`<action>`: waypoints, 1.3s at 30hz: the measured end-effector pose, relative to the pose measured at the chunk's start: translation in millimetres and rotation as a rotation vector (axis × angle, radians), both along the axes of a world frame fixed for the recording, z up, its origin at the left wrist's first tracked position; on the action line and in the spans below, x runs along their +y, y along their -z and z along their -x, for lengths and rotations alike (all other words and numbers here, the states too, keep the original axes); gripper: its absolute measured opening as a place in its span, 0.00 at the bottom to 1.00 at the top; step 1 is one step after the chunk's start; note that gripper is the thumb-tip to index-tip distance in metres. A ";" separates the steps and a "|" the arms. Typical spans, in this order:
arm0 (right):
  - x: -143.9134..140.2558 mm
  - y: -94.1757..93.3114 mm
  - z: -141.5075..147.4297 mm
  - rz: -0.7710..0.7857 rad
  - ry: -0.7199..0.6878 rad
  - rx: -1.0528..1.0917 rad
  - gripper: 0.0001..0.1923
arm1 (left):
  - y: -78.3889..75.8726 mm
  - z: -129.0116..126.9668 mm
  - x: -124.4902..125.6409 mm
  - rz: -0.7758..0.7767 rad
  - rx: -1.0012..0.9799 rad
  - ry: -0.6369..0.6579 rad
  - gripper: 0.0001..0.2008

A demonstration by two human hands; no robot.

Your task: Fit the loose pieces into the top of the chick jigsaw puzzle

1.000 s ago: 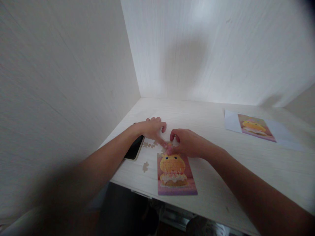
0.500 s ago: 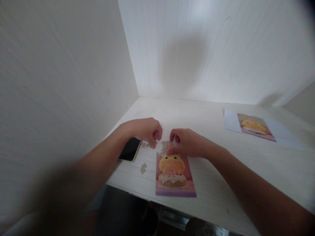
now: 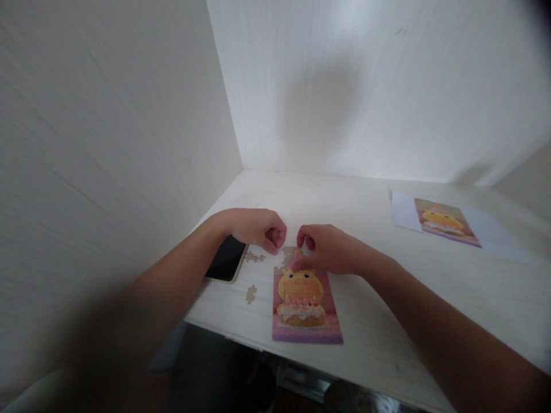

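From the head view, a nearly finished jigsaw puzzle (image 3: 305,304), showing a yellow creature over a cake on a pink ground, lies flat on the pale wooden table (image 3: 430,287) close to its near edge. The right hand (image 3: 327,249) rests on the puzzle's far edge, fingers curled under, the fingertips pressing down at the top of the picture; whether it pinches a piece there cannot be told. The left hand (image 3: 258,228) sits just left of the puzzle's far left corner, curled into a loose fist with thumb and forefinger drawn together near the table; anything held between them is too small to make out. A few loose pieces (image 3: 255,257) lie just left of the puzzle's far corner, below the left hand, and a single piece (image 3: 251,294) lies face down beside the puzzle's left edge, nearer the table's front. A dark phone (image 3: 226,265) lies flat left of the puzzle, partly under the left wrist. Well to the right of the puzzle, farther back, lies a white sheet (image 3: 456,223) printed with the same picture.
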State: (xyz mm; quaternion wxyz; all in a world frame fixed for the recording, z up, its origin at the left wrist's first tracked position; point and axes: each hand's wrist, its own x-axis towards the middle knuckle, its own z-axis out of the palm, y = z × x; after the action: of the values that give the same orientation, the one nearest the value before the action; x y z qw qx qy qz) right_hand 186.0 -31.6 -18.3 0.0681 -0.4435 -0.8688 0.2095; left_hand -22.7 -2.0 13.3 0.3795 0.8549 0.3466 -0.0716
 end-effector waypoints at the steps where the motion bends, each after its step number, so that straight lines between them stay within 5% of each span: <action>1: 0.2 0.3 0.0 -0.001 0.000 0.000 0.27 | 2.1 0.0 1.7 0.081 -0.041 -0.041 0.10; 5: 0.8 0.9 0.1 -0.015 -0.009 0.003 0.26 | 13.3 0.0 8.1 0.330 -0.152 -0.265 0.11; 9: 0.7 0.6 0.1 -0.016 -0.017 -0.009 0.27 | 16.9 0.3 9.5 0.382 -0.169 -0.294 0.11; 39: 1.0 0.1 -0.5 -0.031 -0.030 0.009 0.27 | 13.3 -0.5 12.5 -0.125 0.036 -0.175 0.16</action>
State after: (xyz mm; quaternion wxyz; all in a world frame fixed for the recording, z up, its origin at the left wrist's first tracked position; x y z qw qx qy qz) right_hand 186.5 -30.7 -18.3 0.0757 -0.4284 -0.8782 0.1989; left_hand -22.2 10.5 -0.1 0.3239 0.8419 0.4304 -0.0321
